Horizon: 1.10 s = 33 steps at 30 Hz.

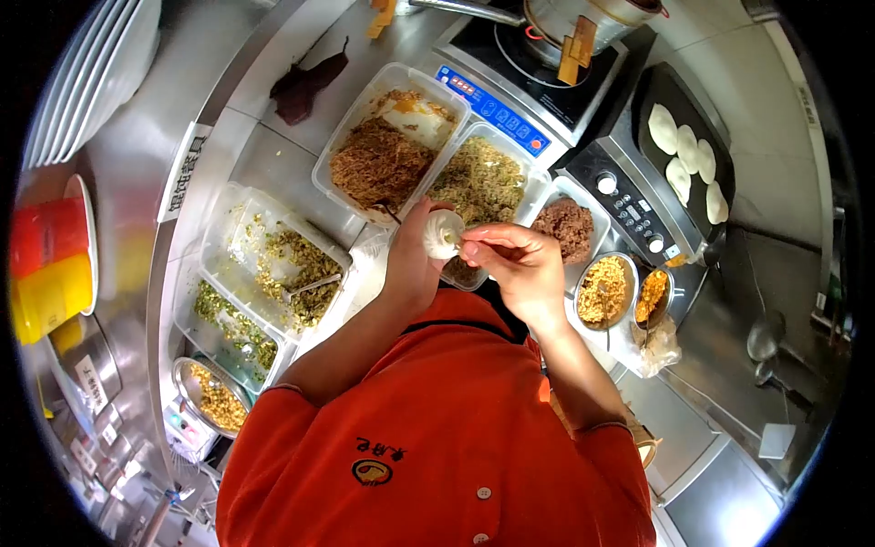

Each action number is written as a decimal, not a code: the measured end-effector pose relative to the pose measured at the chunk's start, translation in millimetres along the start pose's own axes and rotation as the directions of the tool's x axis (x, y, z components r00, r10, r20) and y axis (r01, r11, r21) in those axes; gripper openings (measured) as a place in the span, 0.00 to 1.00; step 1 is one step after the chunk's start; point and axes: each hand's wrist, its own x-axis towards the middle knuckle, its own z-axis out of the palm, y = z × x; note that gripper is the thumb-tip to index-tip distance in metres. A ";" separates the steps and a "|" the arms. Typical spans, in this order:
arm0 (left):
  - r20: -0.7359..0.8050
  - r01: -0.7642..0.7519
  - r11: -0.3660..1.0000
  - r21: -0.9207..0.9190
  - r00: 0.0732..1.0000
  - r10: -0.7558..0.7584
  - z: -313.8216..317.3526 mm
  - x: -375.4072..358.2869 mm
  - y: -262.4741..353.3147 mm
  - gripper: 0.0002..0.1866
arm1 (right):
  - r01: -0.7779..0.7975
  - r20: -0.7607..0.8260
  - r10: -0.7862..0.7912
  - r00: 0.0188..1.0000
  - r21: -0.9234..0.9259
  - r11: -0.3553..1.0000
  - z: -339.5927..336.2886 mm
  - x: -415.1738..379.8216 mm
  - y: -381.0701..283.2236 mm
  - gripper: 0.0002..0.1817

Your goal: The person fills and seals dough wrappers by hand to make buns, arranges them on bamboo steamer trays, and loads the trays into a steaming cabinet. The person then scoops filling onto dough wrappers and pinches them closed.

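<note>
Right at the middle of the bench [273,159], the left hand [415,255] cups a round white dough piece [442,234], soft-looking with fine pleats swirling to the top. The right hand [524,273] has its fingertips pinched together at the dough's 3 o'clock side, so both hands meet on it.

From the dough, a clear plastic tub of stringy brown filling [381,164] is at 11 o'clock, rounded corners and all, and coarse green filling [483,173] is at 1. Crumbly purplish filling [565,230] sits at 3, shiny round metal bowls [603,290] at 4, flat white discs [688,150] on a dark griddle [656,91] at 2.

Tub rims crowd the hands pretty tightly; smooth steel opens up wider past the brown filling, around 10.
</note>
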 end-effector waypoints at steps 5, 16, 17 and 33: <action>0.059 -0.016 1.000 0.022 0.998 0.014 9.0 1.2 -2.7 0.18 | 0.266 -0.078 -0.370 0.926 -0.561 0.784 13.4 -1.9 -5.4 0.04; 0.175 0.030 0.991 -0.132 0.984 -0.006 -1.5 -3.2 12.7 0.24 | 0.051 -0.064 -0.130 0.989 -0.685 0.727 -33.5 21.6 27.5 0.28; 0.256 0.084 0.979 -0.187 0.966 -0.034 -11.3 1.3 12.9 0.28 | 0.033 -0.063 -0.113 0.992 -0.724 0.689 -36.9 18.3 27.5 0.29; 0.514 0.548 0.708 0.446 0.490 -0.704 100.8 -74.4 -98.3 0.43 | 0.002 -0.344 -0.612 0.712 -0.871 0.492 -52.0 -195.0 -3.3 0.16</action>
